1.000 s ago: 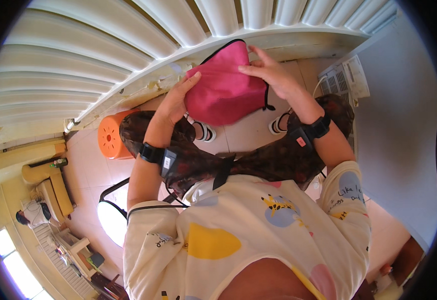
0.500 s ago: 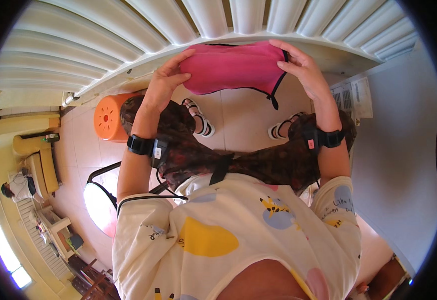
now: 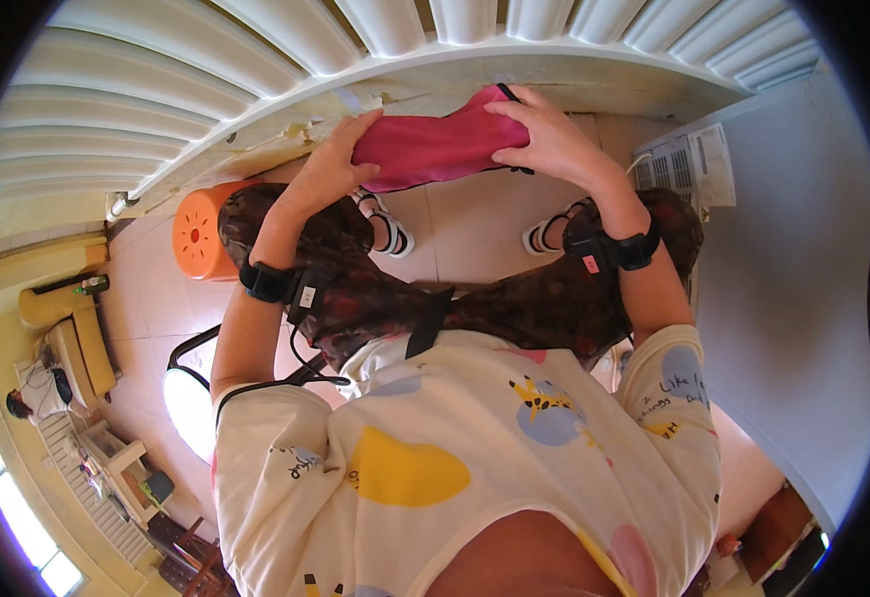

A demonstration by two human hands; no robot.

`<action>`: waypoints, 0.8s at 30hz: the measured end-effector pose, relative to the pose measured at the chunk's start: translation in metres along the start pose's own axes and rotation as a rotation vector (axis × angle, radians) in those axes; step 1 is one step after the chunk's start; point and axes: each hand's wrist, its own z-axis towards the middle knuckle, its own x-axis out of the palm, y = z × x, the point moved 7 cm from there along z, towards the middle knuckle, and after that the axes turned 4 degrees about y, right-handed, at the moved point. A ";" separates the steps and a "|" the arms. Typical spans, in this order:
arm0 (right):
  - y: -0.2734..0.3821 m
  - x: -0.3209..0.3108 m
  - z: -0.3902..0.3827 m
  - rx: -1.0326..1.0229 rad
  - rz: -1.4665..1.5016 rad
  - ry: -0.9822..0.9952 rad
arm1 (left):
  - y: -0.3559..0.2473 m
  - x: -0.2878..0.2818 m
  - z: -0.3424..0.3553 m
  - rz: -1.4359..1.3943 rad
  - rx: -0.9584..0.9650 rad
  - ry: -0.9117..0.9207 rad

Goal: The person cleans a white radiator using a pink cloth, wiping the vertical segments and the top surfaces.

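Between my hands, above the floor and beyond my knees, a pink cloth with dark edging (image 3: pixel 435 149) is held up by its two ends. My left hand (image 3: pixel 340 154) grips its left end, thumb on the near side. The right end is pinched in my right hand (image 3: pixel 544 139), where a black corner of the edging shows by the fingers. Across the middle the cloth sags in soft folds, higher at the right. The fingertips behind the cloth are partly hidden.
White rails (image 3: pixel 385 30) curve across the far side. An orange stool (image 3: pixel 201 234) stands by my left knee. A large grey panel (image 3: pixel 793 259) rises at my right. Far left, another person (image 3: pixel 42 398) is by a yellow sofa (image 3: pixel 77 328).
My hands have come closer together and my right hand has moved left. The cloth, stretched wide before, is now narrower and more folded, its hanging right corner drawn up.
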 end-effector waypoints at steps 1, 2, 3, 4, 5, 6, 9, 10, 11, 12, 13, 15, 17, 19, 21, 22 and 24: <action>-0.004 0.004 0.000 -0.033 0.005 -0.033 | 0.002 -0.005 0.002 0.084 -0.020 -0.048; -0.009 0.007 -0.001 -0.032 0.005 -0.032 | 0.004 -0.008 0.003 0.168 -0.041 -0.097; -0.011 0.006 0.000 -0.032 0.007 -0.033 | 0.004 -0.009 0.004 0.170 -0.042 -0.098; -0.012 0.006 0.000 -0.031 0.010 -0.032 | 0.005 -0.013 0.004 0.215 -0.071 -0.145; -0.013 0.007 0.000 -0.033 0.010 -0.030 | 0.005 -0.015 0.002 0.259 -0.101 -0.192; -0.012 0.002 0.000 -0.009 0.024 -0.041 | 0.003 -0.015 0.003 0.257 -0.100 -0.191; -0.005 -0.009 -0.003 -0.007 -0.057 -0.118 | -0.002 -0.017 0.000 0.314 -0.143 -0.279; -0.001 -0.014 -0.005 -0.034 -0.150 -0.189 | -0.011 -0.021 -0.001 0.386 -0.046 -0.372; -0.006 -0.011 -0.003 -0.032 -0.152 -0.184 | -0.018 -0.023 -0.003 0.455 0.051 -0.464; -0.014 -0.012 0.000 -0.053 -0.078 -0.230 | -0.010 -0.024 0.000 0.454 0.055 -0.465; -0.011 -0.016 0.003 -0.080 0.000 -0.272 | 0.012 -0.025 0.004 0.223 0.013 -0.377; -0.014 -0.021 0.006 0.034 0.211 -0.176 | 0.039 -0.011 0.008 -0.552 -0.169 -0.228; -0.033 -0.012 0.012 0.147 0.526 -0.087 | 0.034 -0.002 0.011 -0.933 -0.249 -0.216; -0.031 -0.014 0.014 0.166 0.652 -0.096 | 0.034 0.017 0.011 -1.378 -0.362 -0.206; -0.022 -0.019 0.018 0.172 0.779 -0.110 | 0.037 0.032 0.013 -1.445 -0.441 -0.250; -0.023 -0.015 0.017 0.264 0.913 -0.148 | 0.041 0.044 0.012 -1.514 -0.532 -0.291; -0.029 -0.008 0.016 0.358 1.144 -0.218 | 0.028 0.068 0.019 -1.535 -0.582 -0.273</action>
